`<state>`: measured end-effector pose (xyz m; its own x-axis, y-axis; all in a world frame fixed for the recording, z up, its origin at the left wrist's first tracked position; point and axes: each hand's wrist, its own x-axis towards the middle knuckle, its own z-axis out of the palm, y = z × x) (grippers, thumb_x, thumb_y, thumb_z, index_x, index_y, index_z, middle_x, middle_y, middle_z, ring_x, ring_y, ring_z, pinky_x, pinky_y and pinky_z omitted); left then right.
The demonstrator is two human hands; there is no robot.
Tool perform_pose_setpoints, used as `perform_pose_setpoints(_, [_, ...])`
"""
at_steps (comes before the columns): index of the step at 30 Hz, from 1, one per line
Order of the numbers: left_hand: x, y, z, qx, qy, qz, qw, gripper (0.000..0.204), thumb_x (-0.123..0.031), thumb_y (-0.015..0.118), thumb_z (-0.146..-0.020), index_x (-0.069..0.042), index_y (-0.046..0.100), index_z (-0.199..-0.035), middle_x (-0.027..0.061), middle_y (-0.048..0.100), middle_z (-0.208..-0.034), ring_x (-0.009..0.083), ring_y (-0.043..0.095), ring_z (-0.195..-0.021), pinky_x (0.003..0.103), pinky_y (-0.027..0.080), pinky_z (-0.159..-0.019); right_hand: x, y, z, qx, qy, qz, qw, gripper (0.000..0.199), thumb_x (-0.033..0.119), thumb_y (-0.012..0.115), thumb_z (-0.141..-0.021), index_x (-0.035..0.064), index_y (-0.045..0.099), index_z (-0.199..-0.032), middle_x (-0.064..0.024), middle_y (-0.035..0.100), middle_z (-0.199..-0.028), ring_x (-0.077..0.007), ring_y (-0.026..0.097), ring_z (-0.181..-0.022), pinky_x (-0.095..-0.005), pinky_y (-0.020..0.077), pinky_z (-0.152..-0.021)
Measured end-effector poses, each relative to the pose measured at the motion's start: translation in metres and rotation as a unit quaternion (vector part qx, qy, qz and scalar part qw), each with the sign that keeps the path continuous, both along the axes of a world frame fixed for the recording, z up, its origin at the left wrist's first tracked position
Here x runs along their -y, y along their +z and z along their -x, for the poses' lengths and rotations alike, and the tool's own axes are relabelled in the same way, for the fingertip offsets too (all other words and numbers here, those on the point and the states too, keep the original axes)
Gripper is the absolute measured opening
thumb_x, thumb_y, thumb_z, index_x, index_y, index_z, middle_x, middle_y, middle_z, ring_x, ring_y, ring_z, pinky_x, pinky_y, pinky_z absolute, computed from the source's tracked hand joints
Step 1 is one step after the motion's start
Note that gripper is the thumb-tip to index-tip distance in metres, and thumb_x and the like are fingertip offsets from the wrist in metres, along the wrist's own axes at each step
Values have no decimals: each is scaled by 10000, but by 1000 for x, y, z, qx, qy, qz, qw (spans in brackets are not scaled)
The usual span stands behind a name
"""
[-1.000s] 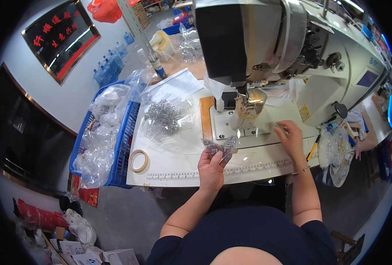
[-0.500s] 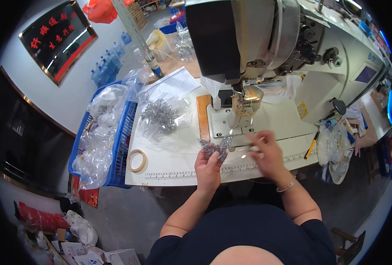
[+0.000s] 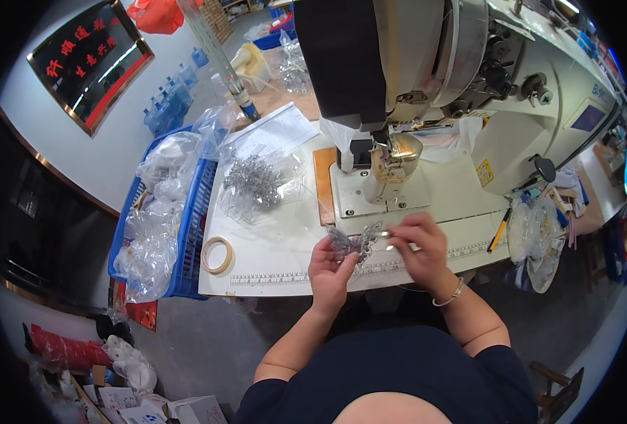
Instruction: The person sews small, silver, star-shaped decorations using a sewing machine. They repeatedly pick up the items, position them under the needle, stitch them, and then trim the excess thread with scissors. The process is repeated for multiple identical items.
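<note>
Just below the centre of the frame, your left hand [image 3: 329,263] pinches a silvery butterfly-shaped ornament [image 3: 352,242] by its left wing, fingers closed on it. Your right hand [image 3: 418,244], just to the right, is closed on a small thin tool [image 3: 391,234] whose tip meets the ornament's right wing; what the tool is, you cannot tell. Both hands hover over the front edge of the white desk [image 3: 278,247], below the sewing machine [image 3: 426,78]. A clear bag of similar silver pieces [image 3: 257,180] lies at centre left, a roll of tape [image 3: 216,255] sits lower left, and a blue basket [image 3: 190,212] holds plastic bags at the left.
</note>
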<state>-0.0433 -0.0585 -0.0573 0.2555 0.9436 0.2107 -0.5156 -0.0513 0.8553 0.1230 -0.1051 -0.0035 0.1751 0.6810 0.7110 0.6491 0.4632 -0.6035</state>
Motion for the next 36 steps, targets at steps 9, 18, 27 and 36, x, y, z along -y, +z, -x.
perform_pose_setpoints(9, [-22, 21, 26, -249, 229, -608, 719, 262, 30, 716, -653, -148, 694, -844, 13, 606, -947, 251, 582, -976, 350, 540, -812, 37, 28, -11, 104, -24, 3, 994, 341, 48, 766, -642, 66, 668, -968, -60, 561, -823, -186, 582, -681, -277, 478, -559])
perform_pose_setpoints(18, [-15, 25, 25, -259, 231, -645, 681, 338, 19, 734, -620, -183, 679, -886, 14, 519, -1006, 297, 558, -1021, 396, 542, -830, 21, 15, -6, -182, 51, 142, 972, 249, 63, 697, -741, 44, 648, -985, -73, 552, -855, -156, 557, -738, -251, 446, -637])
perform_pose_setpoints(27, [-19, 8, 21, -129, 155, -568, 798, 262, -3, 731, -638, -42, 634, -879, 78, 498, -1006, 299, 595, -893, 384, 539, -733, 13, 6, 7, 43, 212, 58, 975, 373, -98, 627, -581, 76, 650, -910, -76, 595, -884, -239, 592, -784, -313, 494, -655])
perform_pose_setpoints(36, [-21, 19, 31, -206, 174, -660, 701, 256, -25, 721, -670, -81, 621, -899, 34, 531, -903, 203, 550, -876, 342, 555, -731, 22, 22, -16, 13, 90, 162, 983, 377, 137, 743, -677, 95, 644, -1038, -39, 557, -899, -172, 549, -718, -263, 466, -630])
